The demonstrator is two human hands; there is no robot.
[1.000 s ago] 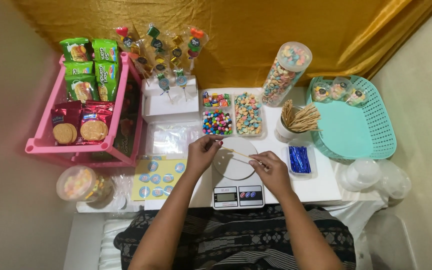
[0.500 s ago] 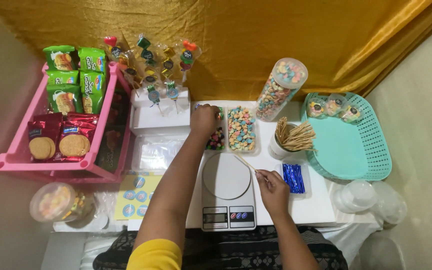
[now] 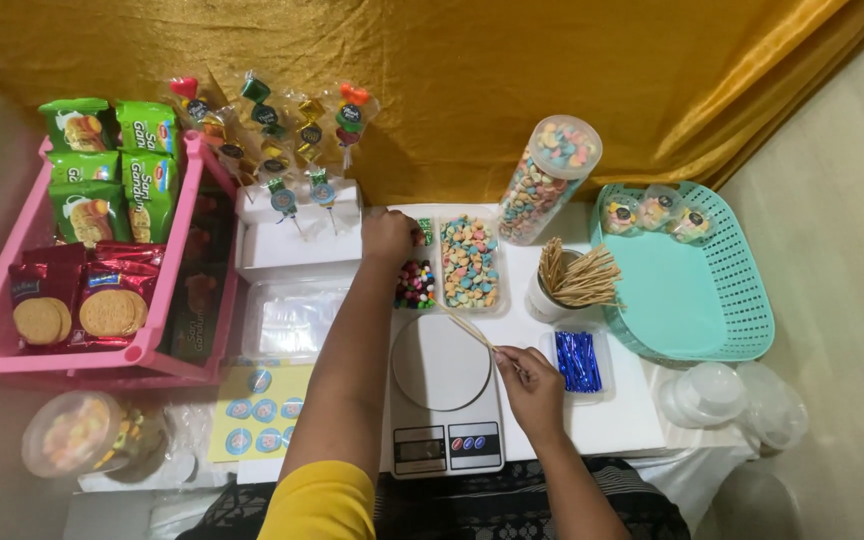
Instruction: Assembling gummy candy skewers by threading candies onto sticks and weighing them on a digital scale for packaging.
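My left hand (image 3: 389, 236) reaches into the far compartment of a clear candy tray (image 3: 420, 232), fingers curled over the wrapped sweets; whether it grips one is hidden. My right hand (image 3: 529, 380) pinches a thin wooden skewer (image 3: 471, 330) that slants up-left over the round white plate of a kitchen scale (image 3: 440, 360). Small colourful balls (image 3: 413, 284) fill the near compartment, and pastel marshmallow bits (image 3: 470, 262) fill the tray beside it.
A white cup of skewers (image 3: 574, 275), blue twist ties (image 3: 578, 361), a tall candy jar (image 3: 547, 180), a teal basket (image 3: 742, 290), finished candy sticks in a white block (image 3: 297, 240), a pink snack rack (image 3: 167, 290), a sticker sheet (image 3: 257, 410), clear lids (image 3: 717, 385).
My left hand left the skewer tip over the scale and reached up into the candy tray. My right hand kept the skewer, shifting slightly. The view drifted.
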